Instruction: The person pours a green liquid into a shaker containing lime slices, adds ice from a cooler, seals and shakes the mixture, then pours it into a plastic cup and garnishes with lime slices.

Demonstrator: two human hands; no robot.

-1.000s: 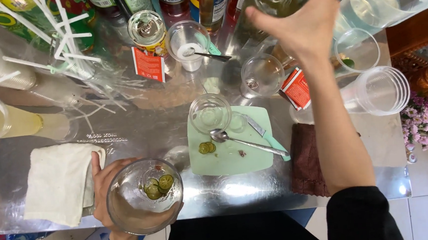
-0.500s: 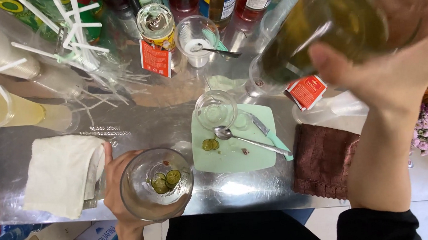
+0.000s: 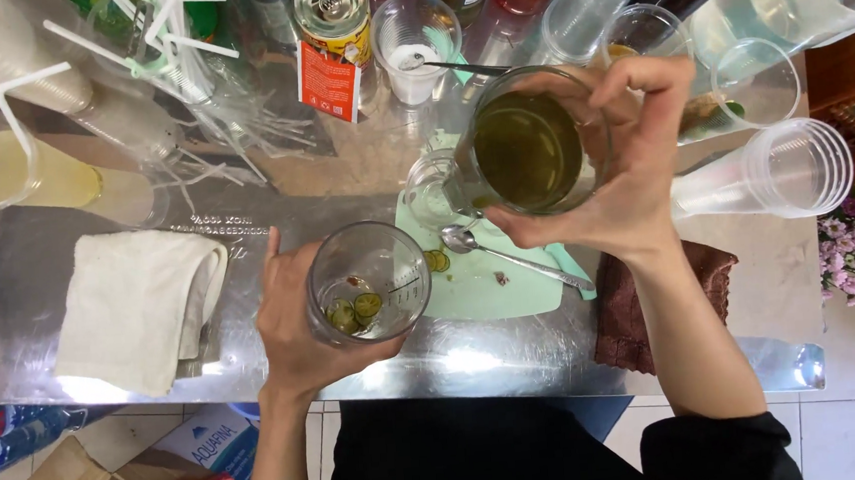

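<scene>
The left hand (image 3: 298, 324) is wrapped around a clear round glass (image 3: 367, 282) at about 7 o'clock on the shiny metal surface (image 3: 245, 208), and small green fruit slices already lie in its bottom with no drink on them yet. The right hand (image 3: 620, 191) is closed around a bigger clear jar (image 3: 531, 147) of dark yellow-green liquid, just up at 1 o'clock from the glass, tipped a little, with nothing running out. Between them lie a smooth pale green board (image 3: 481, 286) and a shiny spoon (image 3: 509, 254), and a soft white cloth (image 3: 136, 305) sits folded at 9 o'clock.
</scene>
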